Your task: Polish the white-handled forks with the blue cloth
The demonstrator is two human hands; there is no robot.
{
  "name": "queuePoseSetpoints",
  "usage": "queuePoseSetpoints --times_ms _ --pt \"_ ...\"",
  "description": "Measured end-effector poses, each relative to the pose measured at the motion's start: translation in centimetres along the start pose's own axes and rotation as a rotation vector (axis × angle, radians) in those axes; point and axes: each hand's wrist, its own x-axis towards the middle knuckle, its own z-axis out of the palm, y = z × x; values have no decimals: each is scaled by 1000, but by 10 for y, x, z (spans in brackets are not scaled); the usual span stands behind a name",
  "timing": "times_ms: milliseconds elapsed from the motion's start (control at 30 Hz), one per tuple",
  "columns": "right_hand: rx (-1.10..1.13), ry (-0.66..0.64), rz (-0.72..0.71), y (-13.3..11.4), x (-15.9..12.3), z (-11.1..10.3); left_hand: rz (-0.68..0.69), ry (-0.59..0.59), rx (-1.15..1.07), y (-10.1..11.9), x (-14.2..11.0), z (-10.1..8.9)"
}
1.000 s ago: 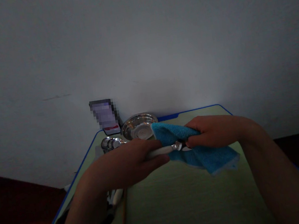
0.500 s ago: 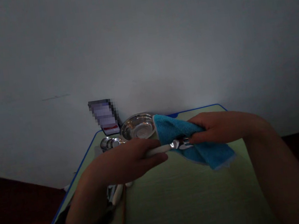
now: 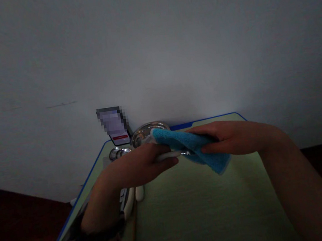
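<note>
My left hand (image 3: 138, 165) is closed around the pale handle of a fork (image 3: 168, 156), held roughly level above the table. The fork's metal neck shows just past my fingertips, and its head is hidden in the cloth. A blue towel cloth (image 3: 178, 138) is wrapped around that end, pinched in my right hand (image 3: 231, 137) with the thumb below and fingers on top. The cloth's left corner reaches over my left fingers, in front of a round steel bowl (image 3: 161, 125).
A phone (image 3: 114, 122) leans against the wall behind the table (image 3: 208, 209). Shiny round metal pieces (image 3: 116, 153) stand near it. Under my left forearm lie white-handled utensils (image 3: 130, 205) and a long thin brown stick (image 3: 134, 234). The table has a blue edge.
My right hand and the cloth have moved slightly left along the fork, covering its head, which was partly visible before. The cloth is bunched tighter. My left hand keeps its hold on the handle.
</note>
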Motion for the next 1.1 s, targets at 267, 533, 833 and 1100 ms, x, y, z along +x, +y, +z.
queuePoseSetpoints --times_ms 267,533,833,1100 --pt "-198 13 80 -1 12 10 28 -9 -78 7 2 -3" --pt "-189 210 72 6 17 11 34 80 -94 7 5 -3" --pt "306 835 187 27 43 28 -127 179 -558 2 18 13" --pt "1325 915 388 65 48 84 -326 237 -1028 11 35 86"
